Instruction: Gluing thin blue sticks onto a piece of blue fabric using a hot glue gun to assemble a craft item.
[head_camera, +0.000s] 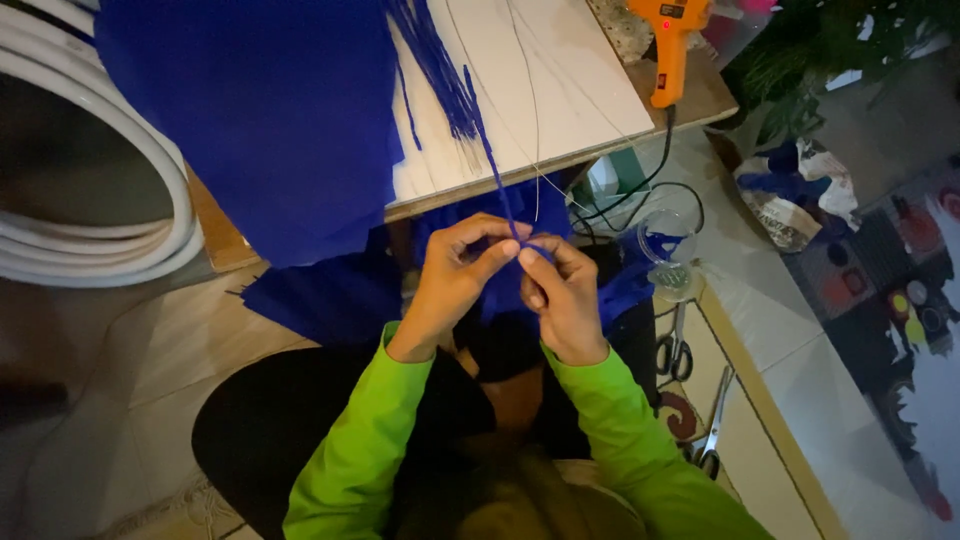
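My left hand (452, 280) and my right hand (562, 295) meet in front of me, fingertips pinched together on a thin blue strip (492, 160). The strip runs up from my fingers to a bundle of narrow blue strips (440, 70) lying on a low white board (560, 80). A thin wire (536, 130) lies on the board beside the strip and reaches toward my fingers. Both arms wear bright green sleeves. A large blue sheet (260, 110) hangs over the board's left part.
An orange glue gun (670, 45) stands at the board's far right corner, its black cord (640, 185) trailing to the floor. Two pairs of scissors (675, 350) (715, 420) lie on the tiled floor at right. White hoops (110, 150) are stacked at left. Blue scraps (330, 295) lie below the board.
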